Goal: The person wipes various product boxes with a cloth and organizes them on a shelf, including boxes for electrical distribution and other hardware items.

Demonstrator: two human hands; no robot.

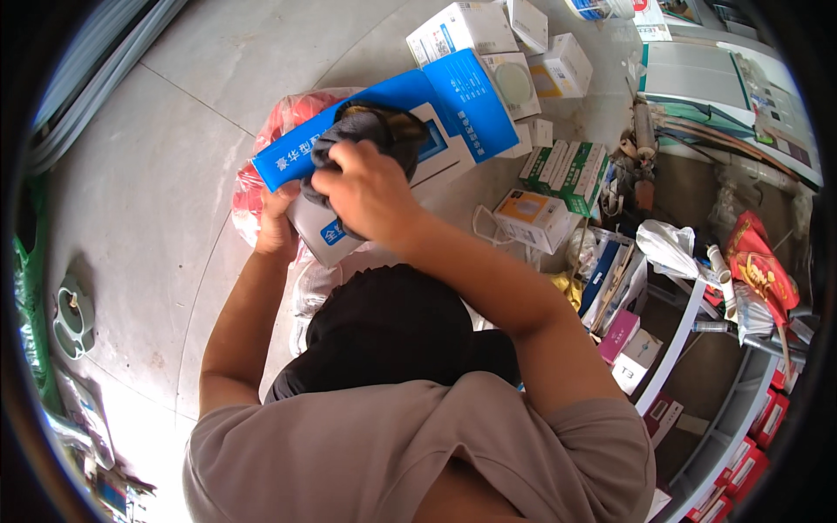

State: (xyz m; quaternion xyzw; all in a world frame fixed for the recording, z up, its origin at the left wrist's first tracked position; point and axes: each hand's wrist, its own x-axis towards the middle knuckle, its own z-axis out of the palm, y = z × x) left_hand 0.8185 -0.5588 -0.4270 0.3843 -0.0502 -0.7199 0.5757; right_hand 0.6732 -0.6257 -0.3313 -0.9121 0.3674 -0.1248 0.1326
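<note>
A long blue and white cardboard box (458, 98) lies tilted across the space before my knees. My left hand (279, 222) holds the box at its near left end, thumb on the edge. My right hand (369, 186) grips a bunched dark grey cloth (359, 127) and presses it on the box, covering part of the printed face. Beneath and behind the box's left end is a red bundle in clear plastic (261, 157).
White cartons (467, 29) stand beyond the box. Green-and-white boxes (575, 170) and a white carton with an orange panel (533, 219) are on the right, near a metal shelf frame (673, 346). A grey-green plastic object (73, 317) lies on the floor at left.
</note>
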